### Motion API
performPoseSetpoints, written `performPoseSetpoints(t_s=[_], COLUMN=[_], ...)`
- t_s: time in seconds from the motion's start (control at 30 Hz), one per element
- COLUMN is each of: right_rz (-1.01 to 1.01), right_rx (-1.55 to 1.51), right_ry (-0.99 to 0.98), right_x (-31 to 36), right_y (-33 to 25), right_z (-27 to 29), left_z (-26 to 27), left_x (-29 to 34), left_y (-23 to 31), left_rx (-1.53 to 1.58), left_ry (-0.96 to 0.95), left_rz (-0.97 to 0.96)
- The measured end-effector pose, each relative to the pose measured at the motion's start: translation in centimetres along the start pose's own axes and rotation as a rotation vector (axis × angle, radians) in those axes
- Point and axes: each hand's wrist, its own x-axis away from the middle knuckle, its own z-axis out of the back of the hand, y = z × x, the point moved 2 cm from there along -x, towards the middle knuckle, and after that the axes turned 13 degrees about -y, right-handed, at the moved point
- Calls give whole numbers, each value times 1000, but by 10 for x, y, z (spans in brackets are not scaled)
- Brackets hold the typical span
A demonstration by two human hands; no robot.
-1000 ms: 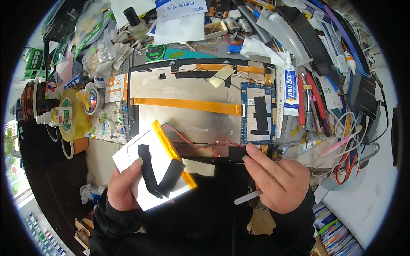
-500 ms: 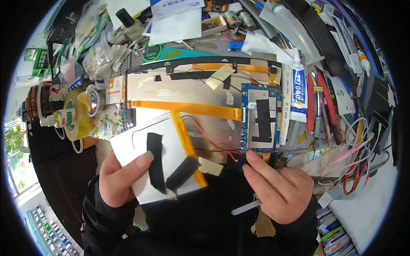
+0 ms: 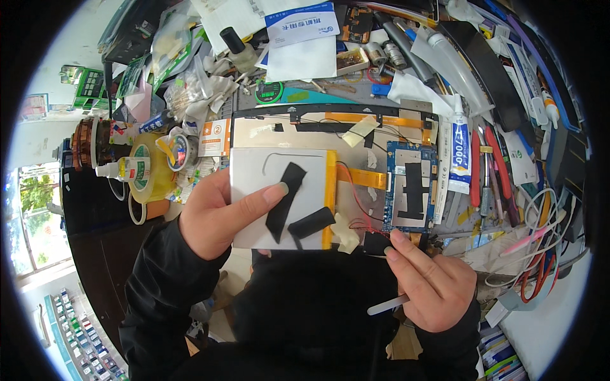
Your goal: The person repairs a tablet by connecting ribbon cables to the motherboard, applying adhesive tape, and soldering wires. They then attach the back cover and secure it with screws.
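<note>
Daylit window (image 3: pixel 38 222) at left — pale wall (image 3: pixel 60 114), dark panel (image 3: pixel 95 267).

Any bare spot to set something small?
Slivers of metal panel: between white pack and black strip; between pack and blue board, above orange ribbon. Crowded: far side, papers; right side, tube, cables.

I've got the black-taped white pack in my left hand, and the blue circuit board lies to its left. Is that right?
Not quite: the head view shows the blue circuit board to the right of the white pack in your left hand.
</note>
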Motion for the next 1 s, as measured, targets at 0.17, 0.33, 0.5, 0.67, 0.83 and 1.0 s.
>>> performPoseSetpoints(t_s=[0.17, 0.33, 0.5, 0.67, 0.83, 1.0], right_rz=[-8, -20, -33, -45, -45, -61], right_rx=[-70, -98, -99, -97, -109, -112], right_ry=[6, 20, 15, 7, 4, 4], right_x=[0, 0, 0, -1, -2, -2], right_y=[-1, -3, -4, -6, -7, -8], right_z=[2, 2, 2, 3, 4, 4], left_z=[0, 1, 12, 43, 39, 19], left_x=[-2, -5, 16, 24, 14, 0], left_y=[11, 8, 10, 18, 2, -4], left_rx=[2, 86, 163, 372, 436, 488], left_ry=[-149, -149, -118, -106, -115, -125], left_rz=[9, -16, -232, -446, -252, -145])
